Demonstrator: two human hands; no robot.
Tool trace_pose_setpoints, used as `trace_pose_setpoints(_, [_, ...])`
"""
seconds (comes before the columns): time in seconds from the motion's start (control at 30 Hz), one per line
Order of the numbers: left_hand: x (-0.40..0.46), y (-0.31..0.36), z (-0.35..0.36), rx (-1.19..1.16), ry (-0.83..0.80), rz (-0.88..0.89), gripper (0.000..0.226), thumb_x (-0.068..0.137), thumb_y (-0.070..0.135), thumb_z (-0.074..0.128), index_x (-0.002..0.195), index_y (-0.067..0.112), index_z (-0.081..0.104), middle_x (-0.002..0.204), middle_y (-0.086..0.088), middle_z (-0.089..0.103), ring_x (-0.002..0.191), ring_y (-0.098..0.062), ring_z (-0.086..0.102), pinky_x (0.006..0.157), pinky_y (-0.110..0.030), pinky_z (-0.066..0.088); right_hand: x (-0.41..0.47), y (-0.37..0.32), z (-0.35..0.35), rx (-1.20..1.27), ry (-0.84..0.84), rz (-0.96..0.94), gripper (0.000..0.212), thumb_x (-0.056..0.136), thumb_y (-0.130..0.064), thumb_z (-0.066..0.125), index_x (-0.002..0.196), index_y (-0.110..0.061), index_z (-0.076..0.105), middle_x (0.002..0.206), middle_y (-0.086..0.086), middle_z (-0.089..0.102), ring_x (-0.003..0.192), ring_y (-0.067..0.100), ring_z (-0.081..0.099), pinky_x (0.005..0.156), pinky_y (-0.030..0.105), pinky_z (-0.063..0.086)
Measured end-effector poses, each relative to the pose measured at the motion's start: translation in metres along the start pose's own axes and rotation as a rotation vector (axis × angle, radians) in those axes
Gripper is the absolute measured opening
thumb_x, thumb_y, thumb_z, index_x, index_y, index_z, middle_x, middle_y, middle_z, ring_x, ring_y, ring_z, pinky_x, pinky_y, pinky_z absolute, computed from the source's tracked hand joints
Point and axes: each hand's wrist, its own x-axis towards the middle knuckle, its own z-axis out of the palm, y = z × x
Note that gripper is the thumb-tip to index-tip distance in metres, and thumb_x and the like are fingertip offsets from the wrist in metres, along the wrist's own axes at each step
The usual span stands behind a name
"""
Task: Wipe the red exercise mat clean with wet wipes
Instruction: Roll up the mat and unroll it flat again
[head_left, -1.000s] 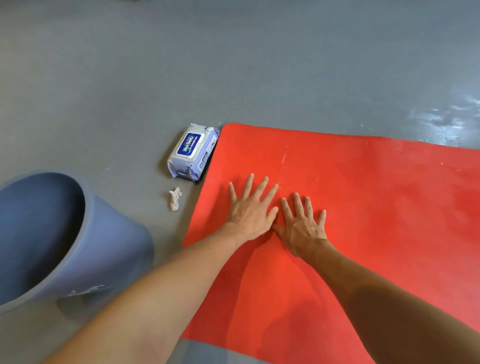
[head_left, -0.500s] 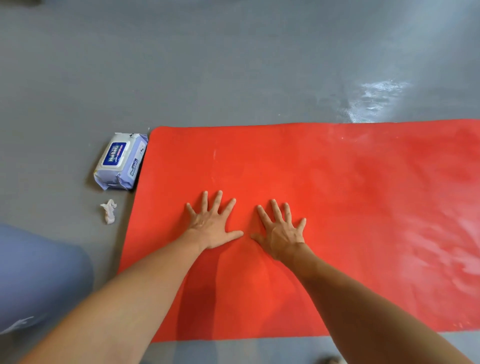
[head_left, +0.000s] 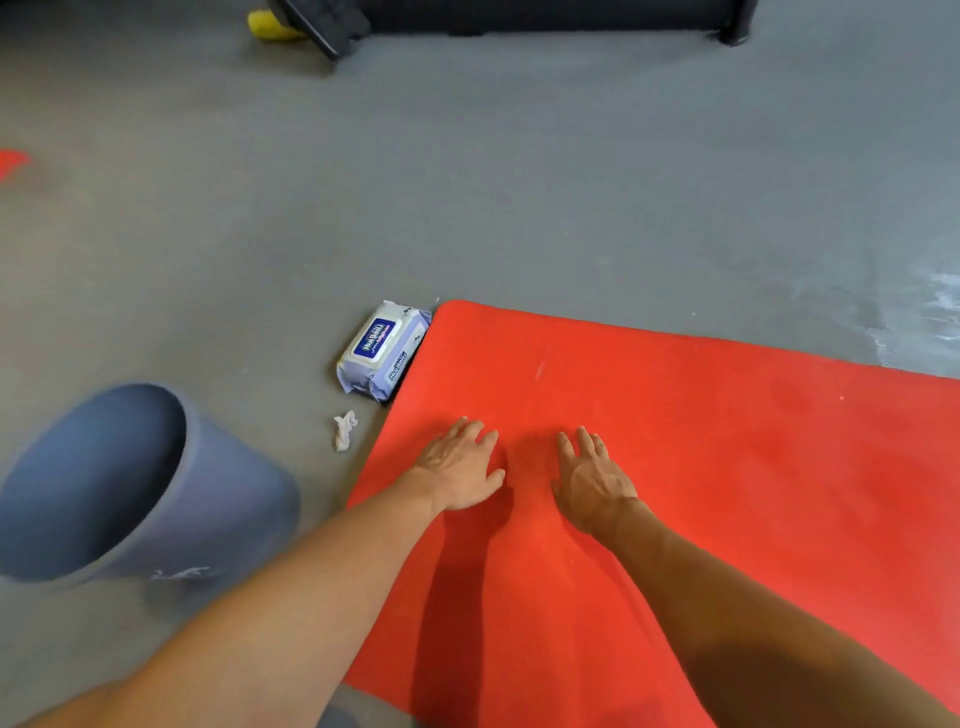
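The red exercise mat lies flat on the grey floor and fills the lower right. My left hand and my right hand both rest palm down on the mat near its left end, a short gap between them, fingers straight and holding nothing. A pack of wet wipes with a blue label lies on the floor against the mat's far left corner. A small crumpled used wipe lies on the floor just left of the mat edge.
A grey-blue bin stands at the lower left, its opening tilted toward me. Dark equipment and a yellow object sit at the far top. A wet shiny patch marks the floor at right.
The view has swung left and up, bringing the bin back in view. Both hands stay flat on the mat, with their fingers drawn closer together than half a second ago.
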Motion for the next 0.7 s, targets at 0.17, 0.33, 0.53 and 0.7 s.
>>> trace_pose_setpoints(0.17, [-0.021, -0.022, -0.038, -0.029, -0.012, -0.124, 0.065, 0.108, 0.045, 0.043, 0.163, 0.014, 0.028, 0.170, -0.011, 0.020, 0.157, -0.030, 0.020, 0.125, -0.045, 0.028, 0.028, -0.030, -0.035, 0.008, -0.019, -0.134, 0.064, 0.108, -0.021, 0.035, 0.163, -0.010, 0.003, 0.170, 0.020, 0.004, 0.157, 0.036, 0.007, 0.124, 0.039, 0.023])
trace_pose_setpoints(0.33, [-0.028, -0.051, -0.039, -0.003, -0.023, -0.207, 0.058, 0.108, 0.043, 0.044, 0.156, 0.013, 0.037, 0.161, -0.008, 0.034, 0.150, -0.027, 0.032, 0.119, -0.045, 0.029, 0.054, -0.066, -0.043, -0.033, -0.079, -0.250, 0.068, 0.106, -0.024, 0.039, 0.164, -0.016, 0.004, 0.170, 0.017, 0.002, 0.157, 0.035, 0.008, 0.124, 0.042, 0.025])
trace_pose_setpoints(0.53, [0.003, -0.111, -0.015, -0.029, 0.153, -0.231, 0.057, 0.104, 0.045, 0.048, 0.148, 0.009, 0.044, 0.159, -0.009, 0.033, 0.156, -0.027, 0.021, 0.123, -0.050, 0.029, 0.103, -0.123, -0.029, -0.112, -0.071, -0.350, 0.074, 0.102, -0.023, 0.040, 0.164, -0.023, 0.000, 0.172, 0.009, -0.003, 0.159, 0.028, -0.001, 0.127, 0.041, 0.019])
trace_pose_setpoints(0.7, [0.043, -0.154, -0.025, -0.013, 0.431, -0.265, 0.068, 0.102, 0.044, 0.056, 0.152, 0.003, 0.034, 0.157, -0.016, 0.035, 0.150, -0.034, 0.029, 0.123, -0.042, 0.024, 0.129, -0.168, -0.036, -0.115, -0.018, -0.354, 0.077, 0.102, -0.017, 0.042, 0.165, -0.026, -0.002, 0.172, 0.006, -0.005, 0.158, 0.028, 0.001, 0.127, 0.037, 0.015])
